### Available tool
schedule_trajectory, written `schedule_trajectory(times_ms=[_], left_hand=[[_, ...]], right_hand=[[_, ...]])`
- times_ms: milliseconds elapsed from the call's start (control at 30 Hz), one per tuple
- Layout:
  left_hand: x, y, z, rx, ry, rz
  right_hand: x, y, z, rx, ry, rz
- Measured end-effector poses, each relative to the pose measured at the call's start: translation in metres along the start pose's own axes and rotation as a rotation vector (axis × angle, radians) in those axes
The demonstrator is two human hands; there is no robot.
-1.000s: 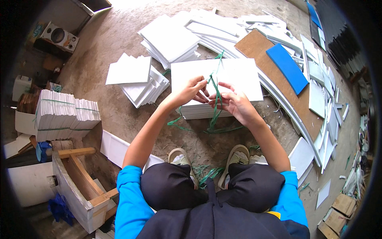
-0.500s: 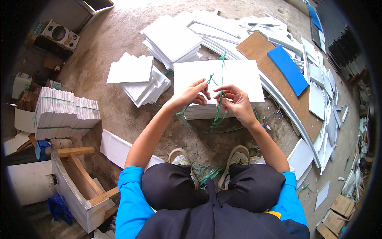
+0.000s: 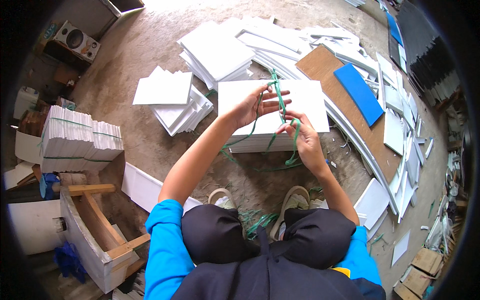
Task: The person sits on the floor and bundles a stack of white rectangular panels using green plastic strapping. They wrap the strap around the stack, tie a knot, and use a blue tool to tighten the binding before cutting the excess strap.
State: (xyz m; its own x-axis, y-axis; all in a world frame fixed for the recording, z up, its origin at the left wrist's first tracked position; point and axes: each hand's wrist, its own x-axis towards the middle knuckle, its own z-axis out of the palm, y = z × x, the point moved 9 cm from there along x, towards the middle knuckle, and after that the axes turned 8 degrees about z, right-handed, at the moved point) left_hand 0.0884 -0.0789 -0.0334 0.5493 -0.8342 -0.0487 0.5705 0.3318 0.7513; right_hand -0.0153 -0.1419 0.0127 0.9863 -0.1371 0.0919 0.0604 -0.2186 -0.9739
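Observation:
A stack of white rectangular boards (image 3: 237, 90) lies on the floor in front of my feet, with green plastic twine (image 3: 281, 102) running up over its top. Above the stack, my left hand (image 3: 245, 109) has the twine at its thumb and index finger, while its other fingers stretch out behind the strands. Lower and to the right, my right hand (image 3: 306, 140) pinches the twine with bent fingers, and a loop hangs over them. More twine trails down the stack's near side to the floor. The exact grip of the fingertips is partly hidden by the strands.
Loose white board stacks (image 3: 215, 50) stand beyond, with a brown panel (image 3: 345, 90) and a blue board (image 3: 358, 94) among offcuts at right. Tied white bundles (image 3: 67, 137) and a wooden frame (image 3: 95, 235) are at left. Twine scraps (image 3: 260, 222) lie between my shoes.
My left hand has risen slightly and its fingers have spread among the strands. My right hand has moved a little down and right, drawing a twine loop with it.

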Motion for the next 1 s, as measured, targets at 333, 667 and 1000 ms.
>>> schedule_trajectory(times_ms=[333,667,1000], left_hand=[[-0.023,0.028,-0.016,0.501,0.215,0.013],[-0.001,0.021,-0.052,0.577,0.359,-0.055],[0.036,0.032,-0.029,0.345,0.252,0.147]], right_hand=[[0.006,0.003,-0.076,0.855,0.104,-0.018],[-0.003,0.007,-0.049,0.728,-0.117,0.276],[-0.001,0.048,-0.050,0.750,-0.072,0.450]])
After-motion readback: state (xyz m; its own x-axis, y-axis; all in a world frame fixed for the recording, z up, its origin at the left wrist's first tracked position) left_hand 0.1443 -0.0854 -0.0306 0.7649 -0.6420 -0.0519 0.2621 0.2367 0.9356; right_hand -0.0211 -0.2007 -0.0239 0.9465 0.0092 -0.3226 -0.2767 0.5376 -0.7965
